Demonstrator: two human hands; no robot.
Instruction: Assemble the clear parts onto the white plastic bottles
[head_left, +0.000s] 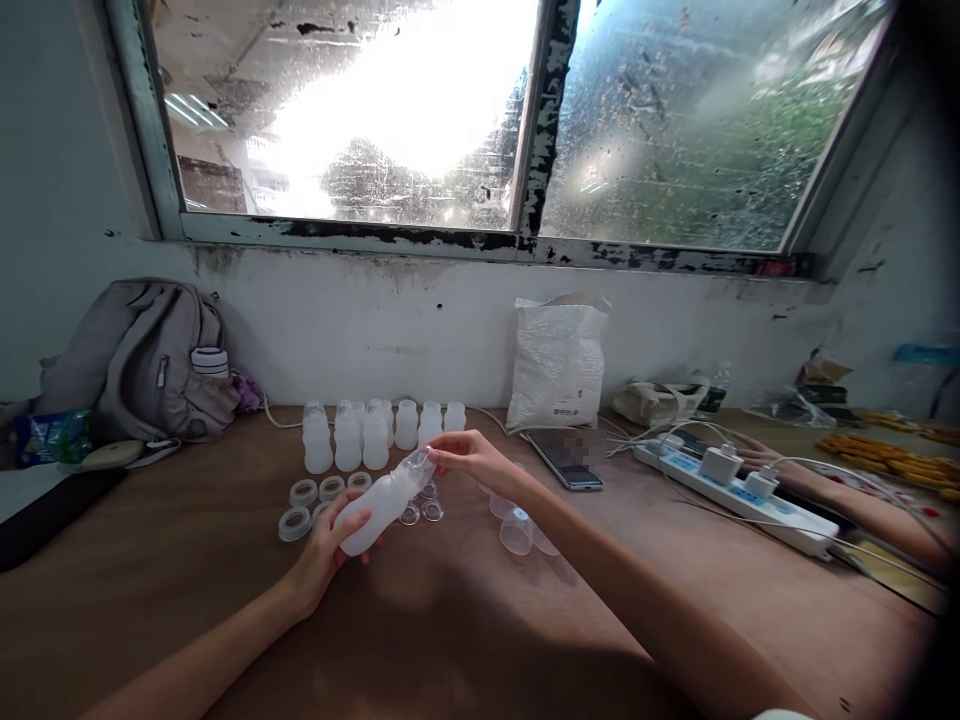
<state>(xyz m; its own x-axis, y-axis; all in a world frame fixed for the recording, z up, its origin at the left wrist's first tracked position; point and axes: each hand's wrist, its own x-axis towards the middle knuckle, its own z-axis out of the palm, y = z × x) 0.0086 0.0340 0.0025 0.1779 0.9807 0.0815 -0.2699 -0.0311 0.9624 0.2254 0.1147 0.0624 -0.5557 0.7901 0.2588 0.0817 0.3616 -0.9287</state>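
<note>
A frosted white baby bottle (375, 512) is tilted up to the right over the table, with my left hand (330, 545) wrapped around its body. At its upper end sits a clear top piece (412, 470), which the fingers of my right hand (469, 457) pinch at the tip. Whether that piece is a cap or a teat I cannot tell. Behind my hands stand several frosted bottles (347, 440), some with clear tops. Frosted rings (295, 523) lie left of the held bottle, partly hidden by my left hand. Small clear round parts (432, 510) lie under my right hand.
Clear cups (516, 535) stand beneath my right forearm. Behind are a phone (566, 460) and a white plastic bag (559, 365). A power strip (739, 495) with cables lies right, near another person's arm (862, 505). A backpack (150, 360) sits left.
</note>
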